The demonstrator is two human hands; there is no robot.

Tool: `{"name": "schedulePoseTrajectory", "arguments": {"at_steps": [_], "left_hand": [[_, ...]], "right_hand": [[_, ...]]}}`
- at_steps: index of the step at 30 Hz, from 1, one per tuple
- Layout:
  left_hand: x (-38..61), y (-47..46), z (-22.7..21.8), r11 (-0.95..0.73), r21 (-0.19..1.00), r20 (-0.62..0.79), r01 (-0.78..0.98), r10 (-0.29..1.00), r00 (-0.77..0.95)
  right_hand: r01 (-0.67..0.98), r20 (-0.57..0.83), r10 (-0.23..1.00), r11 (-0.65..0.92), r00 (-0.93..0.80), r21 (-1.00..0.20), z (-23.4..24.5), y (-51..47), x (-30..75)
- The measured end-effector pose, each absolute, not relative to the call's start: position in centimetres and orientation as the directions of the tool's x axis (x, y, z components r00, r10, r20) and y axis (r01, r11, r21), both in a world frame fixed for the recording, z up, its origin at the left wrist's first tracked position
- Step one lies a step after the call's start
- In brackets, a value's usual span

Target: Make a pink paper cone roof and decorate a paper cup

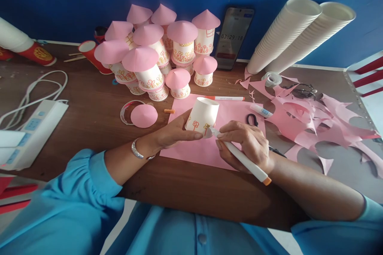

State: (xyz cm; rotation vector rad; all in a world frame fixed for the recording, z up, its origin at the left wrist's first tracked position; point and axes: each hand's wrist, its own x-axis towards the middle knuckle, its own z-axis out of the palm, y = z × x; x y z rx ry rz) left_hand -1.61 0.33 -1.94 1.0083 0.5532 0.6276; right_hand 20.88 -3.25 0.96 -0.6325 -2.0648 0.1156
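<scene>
My left hand (176, 129) is closed around a white paper cup (206, 109), tilted a little, with orange and yellow flowers drawn near its lower edge. A white marker (247, 161) with an orange end sits in my right hand (247, 143), its tip at the flowers on the cup. Under both hands lies a sheet of pink paper (185, 151). Just beyond the cup is another white marker (229, 98), and a small orange cap (169, 111) rests left of the sheet. A pink paper cone (144, 116) lies beside a roll of tape (123, 113).
Several decorated cups with pink cone roofs (182, 32) stand at the back, beside a phone (235, 40) showing a timer. Two stacks of paper cups (284, 34) lean on the blue wall. Pink scraps (299, 115), a glue stick (261, 110) and scissors (251, 119) lie right; a power strip (36, 131) left.
</scene>
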Motion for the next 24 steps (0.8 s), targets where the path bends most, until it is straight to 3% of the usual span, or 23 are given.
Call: {"name": "schedulePoseTrajectory", "arguments": {"at_steps": [24], "left_hand": [[-1.60, 0.24, -2.12, 0.424, 0.876, -0.158, -0.230, 0.702, 0.694]], "right_hand": [[0.400, 0.765, 0.499, 0.850, -0.407, -0.342, 0.86, -3.42, 20.77]]}}
